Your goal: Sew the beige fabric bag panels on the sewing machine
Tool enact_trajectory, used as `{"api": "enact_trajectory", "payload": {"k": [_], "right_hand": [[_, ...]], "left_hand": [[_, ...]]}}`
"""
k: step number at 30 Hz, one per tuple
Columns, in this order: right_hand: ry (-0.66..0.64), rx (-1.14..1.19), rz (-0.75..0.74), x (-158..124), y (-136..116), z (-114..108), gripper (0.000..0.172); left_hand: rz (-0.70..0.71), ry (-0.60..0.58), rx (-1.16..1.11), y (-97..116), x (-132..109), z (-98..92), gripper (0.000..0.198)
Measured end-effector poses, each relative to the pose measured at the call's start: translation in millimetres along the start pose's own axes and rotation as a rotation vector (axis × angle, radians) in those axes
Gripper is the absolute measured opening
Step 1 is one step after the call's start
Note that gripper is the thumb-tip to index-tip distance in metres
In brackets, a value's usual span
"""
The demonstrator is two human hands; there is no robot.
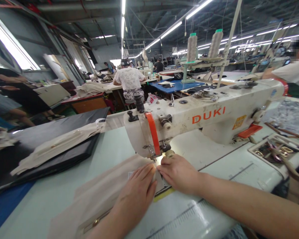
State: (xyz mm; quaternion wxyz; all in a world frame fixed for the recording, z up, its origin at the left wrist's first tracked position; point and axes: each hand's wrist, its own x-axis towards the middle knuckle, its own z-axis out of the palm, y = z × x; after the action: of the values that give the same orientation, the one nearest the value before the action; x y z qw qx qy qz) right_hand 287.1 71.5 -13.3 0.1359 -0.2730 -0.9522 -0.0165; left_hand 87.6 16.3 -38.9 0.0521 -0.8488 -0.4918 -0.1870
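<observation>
We should guide, not pull, the beige fabric [103, 187] lying on the desk [114, 141] at the machine head [139, 134], left hand [141, 186] nearly flat on it, right hand [180, 172] curled (whether gripping, we cannot tell).

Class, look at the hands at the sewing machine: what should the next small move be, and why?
Probably guide the pale fabric gently along beneath the head of the sewing machine, since the left hand lies on that fabric and the right hand is close beside, fingertips near the lit needle area.
</observation>
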Motion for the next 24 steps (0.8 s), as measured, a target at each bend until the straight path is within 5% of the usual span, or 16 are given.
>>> {"api": "enact_trajectory", "payload": {"k": [24], "right_hand": [[-0.057, -0.121, -0.064, 3.2, 0.4, 5.6, 0.02]], "left_hand": [[0.07, 0.096, 0.044, -3.1, 2.8, 4.4, 0.033]]}}
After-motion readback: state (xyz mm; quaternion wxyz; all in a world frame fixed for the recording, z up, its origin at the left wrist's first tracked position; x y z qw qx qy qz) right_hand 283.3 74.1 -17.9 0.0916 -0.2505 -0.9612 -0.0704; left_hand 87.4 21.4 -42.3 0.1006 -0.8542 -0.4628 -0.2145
